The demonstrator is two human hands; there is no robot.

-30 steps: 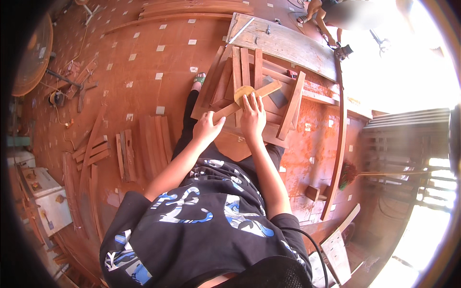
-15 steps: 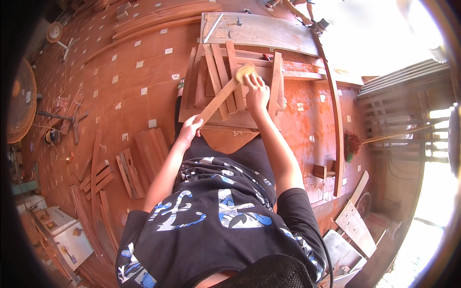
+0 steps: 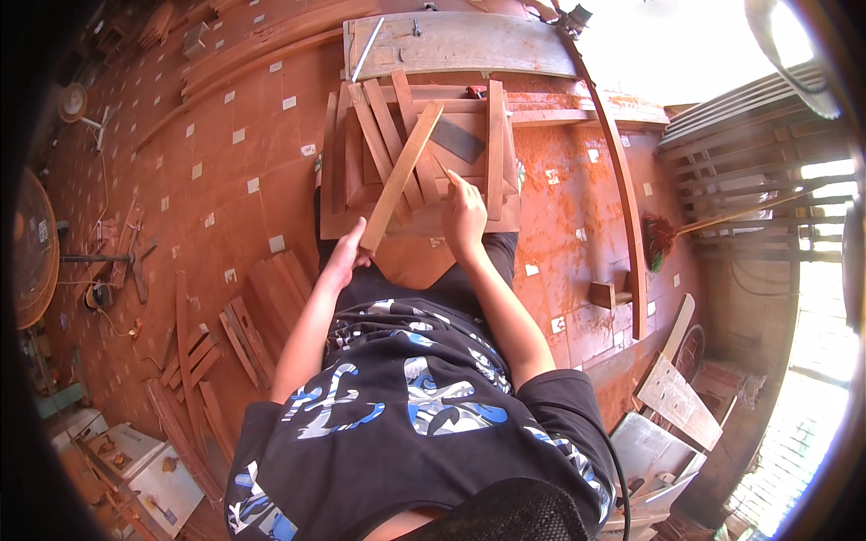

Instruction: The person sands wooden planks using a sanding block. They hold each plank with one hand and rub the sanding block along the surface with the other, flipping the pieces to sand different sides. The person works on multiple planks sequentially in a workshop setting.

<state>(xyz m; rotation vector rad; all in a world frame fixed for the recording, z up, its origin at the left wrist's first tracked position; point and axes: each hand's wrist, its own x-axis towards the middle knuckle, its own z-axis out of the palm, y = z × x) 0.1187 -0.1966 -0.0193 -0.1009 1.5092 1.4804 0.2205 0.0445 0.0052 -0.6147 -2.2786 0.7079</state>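
Left hand: the left hand [image 3: 345, 257] is closed around the near end of a long, pale wooden slat [image 3: 402, 174], thumb side up.
Slat: it runs diagonally away from the body, its far end resting over a stack of reddish-brown wooden strips [image 3: 383, 144] on a low wooden work frame [image 3: 505, 212].
Right hand: the right hand [image 3: 463, 216] lies on the frame just right of the slat, fingers [image 3: 451, 180] loosely together and stretched toward a dark grey flat block [image 3: 456, 140]; it grips nothing.
Doing it well: I judge a firm hold at the near end, with the right hand steadying the pile, would stop the slat swinging.
Around: loose wooden offcuts [image 3: 271, 302] lie on the red tiled floor [image 3: 225, 162] to the left.
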